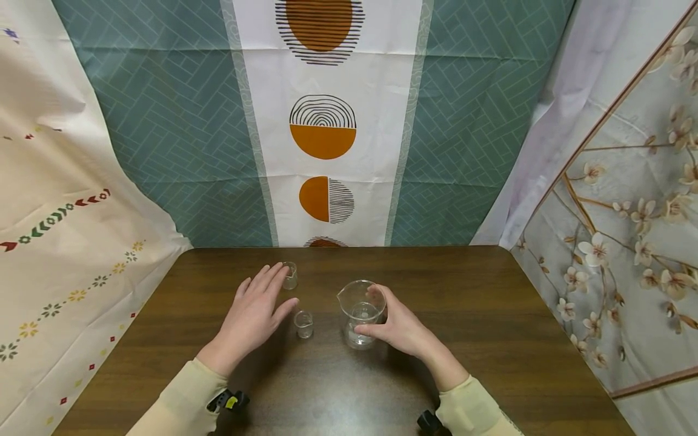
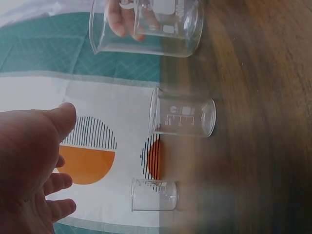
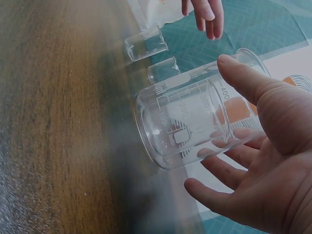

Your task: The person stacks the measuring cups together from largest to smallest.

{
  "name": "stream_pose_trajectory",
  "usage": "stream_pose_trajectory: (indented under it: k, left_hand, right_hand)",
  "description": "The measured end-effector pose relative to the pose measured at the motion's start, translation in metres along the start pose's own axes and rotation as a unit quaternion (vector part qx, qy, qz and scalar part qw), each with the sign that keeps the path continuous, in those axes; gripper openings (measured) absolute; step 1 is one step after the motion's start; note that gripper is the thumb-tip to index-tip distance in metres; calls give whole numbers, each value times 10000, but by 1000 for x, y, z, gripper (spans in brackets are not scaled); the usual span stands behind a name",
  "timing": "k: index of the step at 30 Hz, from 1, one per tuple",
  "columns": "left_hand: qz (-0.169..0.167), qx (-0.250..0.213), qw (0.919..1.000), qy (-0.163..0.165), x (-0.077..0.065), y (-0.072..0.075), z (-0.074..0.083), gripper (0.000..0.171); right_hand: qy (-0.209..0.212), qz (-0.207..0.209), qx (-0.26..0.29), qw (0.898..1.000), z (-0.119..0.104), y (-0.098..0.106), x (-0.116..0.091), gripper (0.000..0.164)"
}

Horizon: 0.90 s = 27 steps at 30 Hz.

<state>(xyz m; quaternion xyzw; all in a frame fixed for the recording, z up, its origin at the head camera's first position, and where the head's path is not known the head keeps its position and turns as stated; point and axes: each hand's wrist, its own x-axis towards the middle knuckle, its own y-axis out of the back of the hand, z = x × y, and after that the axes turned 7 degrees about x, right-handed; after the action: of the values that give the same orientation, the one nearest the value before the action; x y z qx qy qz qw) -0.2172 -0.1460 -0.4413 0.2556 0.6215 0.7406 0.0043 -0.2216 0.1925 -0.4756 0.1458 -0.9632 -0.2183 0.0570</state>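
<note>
Large clear cylindrical glass beaker [image 1: 353,320]: location?

"Midway between side edges of the bench [image 1: 480,327]; right hand [image 1: 402,327] curled round it, left hand [image 1: 252,316] spread, empty."

"Handling?"

"Presumably light, rigid, slippery, fragile; grip mid-wall."

Large beaker [image 1: 358,313] in high head, close wrist views

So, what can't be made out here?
Head view: part of the far small beaker, behind the left hand; markings on the near small beaker, too small.
Left wrist view: part of the large beaker, past the top edge.
Right wrist view: part of the left hand, past the top edge.
</note>
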Motion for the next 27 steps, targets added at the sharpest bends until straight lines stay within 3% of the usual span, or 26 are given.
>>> stream_pose_trajectory:
  k: [27]
  left_hand:
    - [-16, 202, 9998, 68, 19, -8, -13, 74]
  right_hand:
    - [9, -55, 26, 10000, 1, 1, 0, 96]
